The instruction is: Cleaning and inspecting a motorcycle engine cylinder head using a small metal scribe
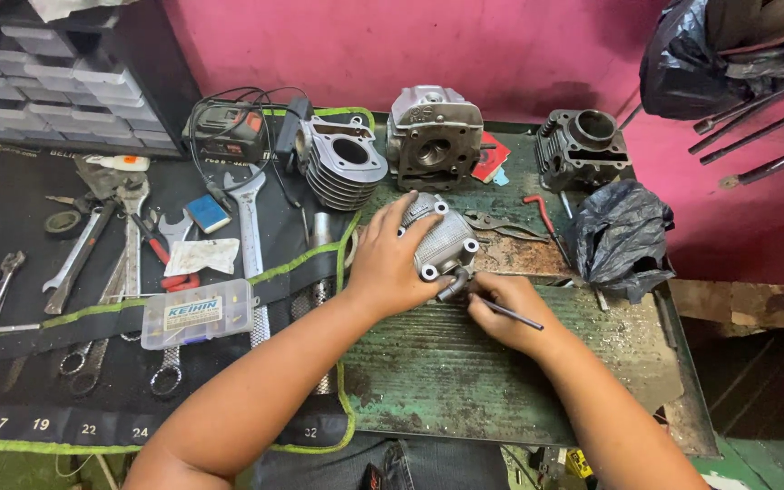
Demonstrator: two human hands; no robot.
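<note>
At the frame's centre, a grey engine cylinder head [444, 240] is steadied on the green workbench [465, 372] by the left hand [390, 263], closed over it. A thin dark pick [506, 313] is pinched in the right hand [505, 308], its tip at the head's lower edge; fine, careful probing seems called for.

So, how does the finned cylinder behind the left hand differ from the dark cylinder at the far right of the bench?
The finned cylinder is bright silver; the dark cylinder is grey-black and dull. The finned cylinder lies tilted on its side, with its bore facing the camera, while the dark cylinder stands upright with its bore pointing up. The silver one rests at the edge of the black tool mat; the dark one on the bare green bench. Both have cooling fins and a round bore.
</note>
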